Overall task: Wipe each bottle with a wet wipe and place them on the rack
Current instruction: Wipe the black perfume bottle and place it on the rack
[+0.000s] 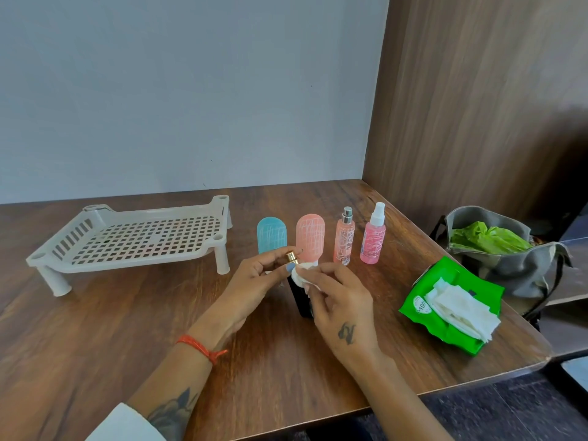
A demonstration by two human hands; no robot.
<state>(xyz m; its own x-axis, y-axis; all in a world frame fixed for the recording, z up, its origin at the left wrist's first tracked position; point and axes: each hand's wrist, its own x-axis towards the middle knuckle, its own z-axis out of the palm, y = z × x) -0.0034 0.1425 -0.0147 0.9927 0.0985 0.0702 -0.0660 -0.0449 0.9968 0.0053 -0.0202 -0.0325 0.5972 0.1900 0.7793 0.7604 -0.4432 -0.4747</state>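
A black bottle (300, 300) with a gold sprayer top stands on the table (127, 329) between my hands. My left hand (251, 284) grips its top and neck. My right hand (337, 300) presses a white wet wipe (300, 272) against the bottle's shoulder. Behind them stand a blue bottle (271, 238), a salmon-pink bottle (311, 237), a slim clear pink spray bottle (344, 240) and a pink spray bottle (373, 238) with a white nozzle, all upright in a row. The white perforated rack (133, 240) sits at the left with nothing on it.
A green pack of wet wipes (445, 310) lies open at the right with white wipes spilling out. A grey bag (509, 265) holding green plastic sits past the table's right edge. A wooden panel wall stands at the right.
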